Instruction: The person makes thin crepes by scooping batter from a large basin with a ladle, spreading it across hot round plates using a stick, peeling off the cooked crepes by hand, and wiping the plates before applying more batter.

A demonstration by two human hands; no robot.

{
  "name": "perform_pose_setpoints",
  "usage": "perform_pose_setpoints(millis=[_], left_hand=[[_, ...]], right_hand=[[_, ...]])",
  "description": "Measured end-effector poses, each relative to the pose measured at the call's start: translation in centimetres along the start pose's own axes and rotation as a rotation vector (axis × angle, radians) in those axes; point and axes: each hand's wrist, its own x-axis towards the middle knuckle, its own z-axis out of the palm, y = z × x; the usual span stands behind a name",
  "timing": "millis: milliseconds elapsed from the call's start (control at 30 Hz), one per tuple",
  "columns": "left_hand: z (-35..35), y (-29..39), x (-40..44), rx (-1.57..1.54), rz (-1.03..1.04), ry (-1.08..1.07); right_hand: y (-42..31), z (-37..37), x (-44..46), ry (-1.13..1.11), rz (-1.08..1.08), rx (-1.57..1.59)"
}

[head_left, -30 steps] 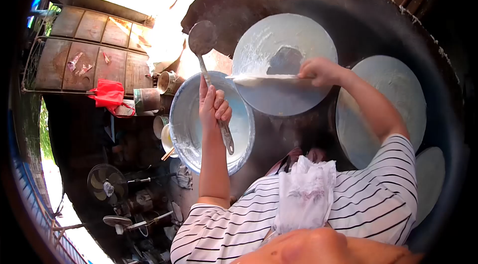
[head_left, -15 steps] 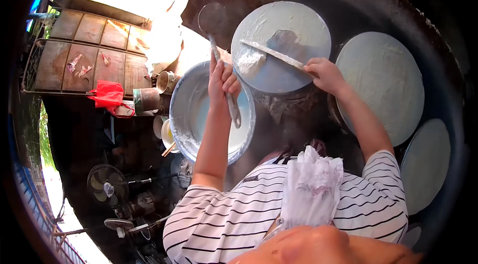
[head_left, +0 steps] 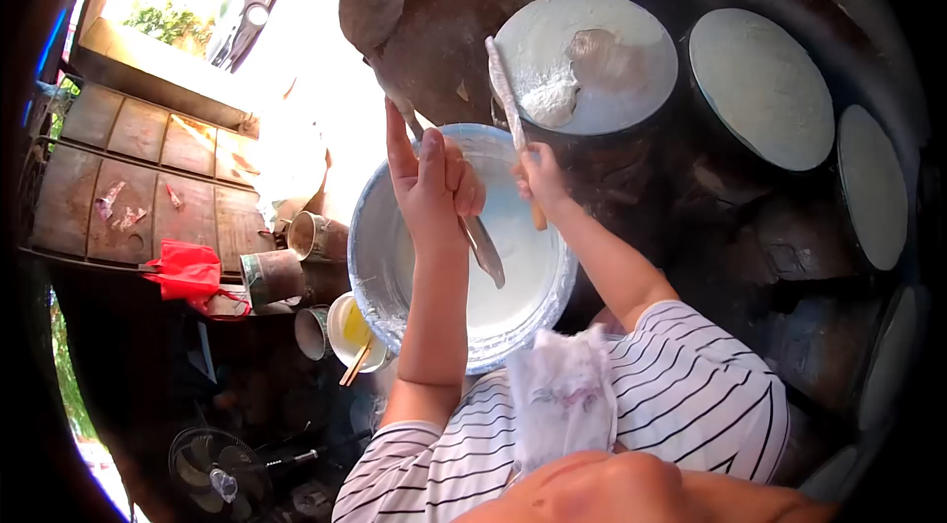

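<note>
My left hand [head_left: 434,178] is closed around the handle of a metal ladle [head_left: 373,5], its index finger stretched along the handle. The ladle's round, dark bowl points away from me. Beneath that hand stands a large blue-rimmed tub [head_left: 367,252] holding white, milky batter [head_left: 508,311]. Over the tub's right side, my right hand [head_left: 541,183] grips a batter-coated flat stick [head_left: 503,94], raised at a tilt. Beyond it is a round cooking plate [head_left: 641,94], with a lump of white paste [head_left: 550,101] and a bare greyish patch on its pale coating.
More pale round plates [head_left: 764,89] line the curved dark rim on the right. A yellow-and-white pot [head_left: 357,331] with chopsticks sits left of the tub, near several metal cans [head_left: 271,278] and a red bag [head_left: 187,271]. A fan [head_left: 217,472] stands at lower left.
My right hand and the flat stick have left the round plate's surface and come over the tub. The ladle's bowl has turned to show its broad face. My view has shifted.
</note>
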Motion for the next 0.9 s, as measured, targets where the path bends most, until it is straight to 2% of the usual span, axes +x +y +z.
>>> perform_pose_setpoints(millis=[33, 67, 133, 167, 200, 400, 433, 500, 533, 567, 633, 733, 900], left_hand=[[-1.0, 1.2, -1.3, 0.006, -0.018, 0.003], [-1.5, 2.4, -2.1, 0.005, -0.066, 0.014], [-2.5, 3.9, -2.0, -0.002, -0.107, -0.033], [-2.6, 4.1, -2.0, -0.009, -0.122, -0.046], [-2.7, 4.0, -2.0, -0.016, -0.131, -0.055], [-3.2, 2.2, -1.8, -0.049, -0.149, -0.114], [-3.6, 2.2, -2.1, -0.02, -0.182, -0.112], [-3.9, 2.6, -2.3, 0.001, -0.199, -0.104], [-3.5, 2.9, -2.6, 0.026, -0.214, -0.037], [-3.5, 2.9, -2.5, 0.026, -0.191, -0.062], [-4.4, 2.4, -2.7, 0.04, -0.181, -0.093], [-4.3, 1.8, -2.6, 0.033, -0.204, -0.091], [-2.1, 0.0, -1.1, 0.03, -0.179, -0.095]], right_hand=[[1.7, 0.0, -1.2, 0.051, 0.019, 0.01], [4.6, -1.5, -2.3, 0.08, -0.088, -0.062], [4.1, -2.6, -6.2, 0.143, -0.111, 0.042], [1.4, -2.1, -9.8, 0.173, -0.014, 0.217], [0.9, -2.5, -11.1, 0.21, -0.025, 0.213], [-3.3, -6.7, -9.2, 0.43, -0.066, 0.204], [-3.4, -7.7, -8.1, 0.345, -0.143, 0.254], [-4.2, -6.2, -7.9, 0.367, -0.166, 0.228], [-3.9, -4.7, -9.4, 0.354, -0.084, 0.13], [-2.7, -4.5, -10.9, 0.267, -0.013, -0.021], [-1.7, -6.5, -13.9, 0.276, 0.083, -0.011], [-3.5, -11.5, -16.3, 0.352, 0.08, 0.045], [-9.2, -16.8, -14.0, 0.329, 0.105, 0.028]])
